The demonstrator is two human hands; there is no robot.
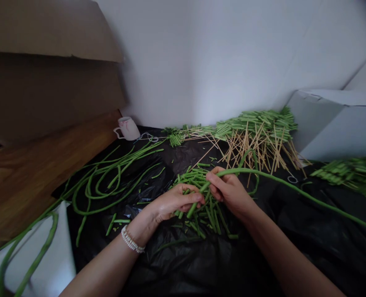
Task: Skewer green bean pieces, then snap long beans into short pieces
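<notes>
A long green bean (282, 178) arcs in from the right edge, its near end between my two hands. My right hand (226, 187) pinches it a little way back from that end. Closer to the tip, my left hand (183, 200), below a white beaded bracelet, has thumb and fingers closed round the bean. Under both hands lies a heap of cut bean pieces (213, 216) on black plastic sheeting (210, 268). Parts of the heap are hidden by my hands.
Whole long beans (99, 194) curl at the left. Skewered bean pieces (257, 123) with wooden sticks (247, 150) are stacked by the wall; more bean pieces (353, 173) lie right. A white mug (128, 128), a cardboard box (53, 82) and a white box (334, 123) stand around the sheeting.
</notes>
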